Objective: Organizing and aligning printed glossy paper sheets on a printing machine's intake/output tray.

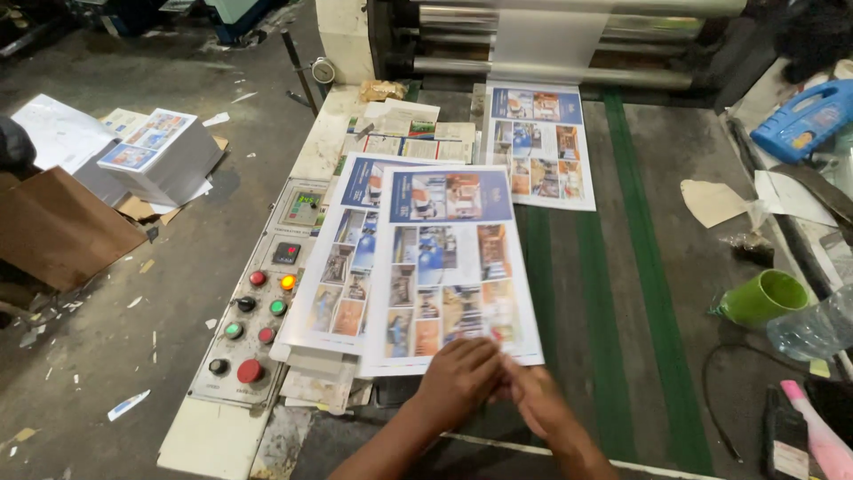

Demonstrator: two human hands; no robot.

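Under both hands (498, 387), glossy printed sheet (449, 258), photo grid, blue header

You are looking at a white printed sheet (451, 267) showing a blue header band and orange-and-blue photo tiles. Left of that sheet, a grey control panel (258, 302) is displaying red, green and black buttons; right of it, green stripes (613, 293) are running beside a lime-green cup (766, 298).

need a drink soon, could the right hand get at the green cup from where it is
Probably yes. The right hand rests at the near edge of the printed sheet, and the green cup lies on its side off to the right, with only bare belt between them.
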